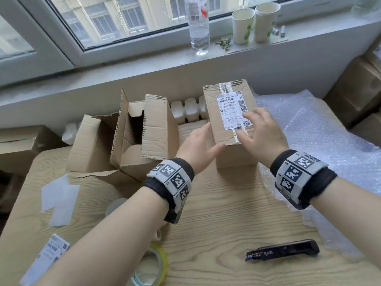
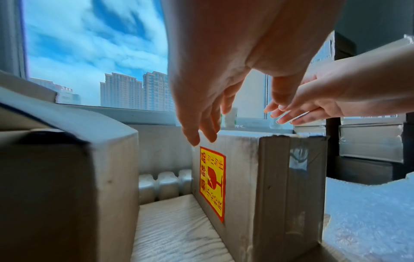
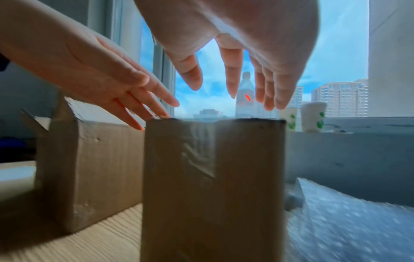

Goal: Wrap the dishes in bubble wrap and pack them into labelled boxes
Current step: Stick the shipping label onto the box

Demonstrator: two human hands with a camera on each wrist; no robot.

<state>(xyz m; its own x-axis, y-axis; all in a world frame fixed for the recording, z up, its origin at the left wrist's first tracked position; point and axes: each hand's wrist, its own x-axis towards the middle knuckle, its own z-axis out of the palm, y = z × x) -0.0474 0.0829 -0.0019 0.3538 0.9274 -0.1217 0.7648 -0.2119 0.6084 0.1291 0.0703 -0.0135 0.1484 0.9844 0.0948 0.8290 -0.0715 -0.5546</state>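
A closed, taped cardboard box (image 1: 221, 120) with a white shipping label (image 1: 234, 109) stands upright on the wooden table. A yellow-and-red sticker (image 2: 212, 182) is on its left side. My left hand (image 1: 203, 139) lies flat against the box's top left edge, fingers straight. My right hand (image 1: 253, 129) is spread just over the label, fingers straight, holding nothing. The wrist views show the same box (image 2: 280, 186) (image 3: 212, 186), with the left hand (image 2: 212, 106) (image 3: 107, 85) at its corner and the right hand (image 3: 233, 88) (image 2: 325, 99) slightly above it. No dishes are visible.
An open cardboard box (image 1: 140, 133) stands left of the closed one. Bubble wrap (image 1: 309, 129) covers the table's right side. A tape roll (image 1: 153, 265), a black knife (image 1: 282, 249), a label sheet (image 1: 47, 256) and white backing paper (image 1: 59, 199) lie near me. A bottle (image 1: 199, 25) and paper cups (image 1: 253, 22) stand on the sill.
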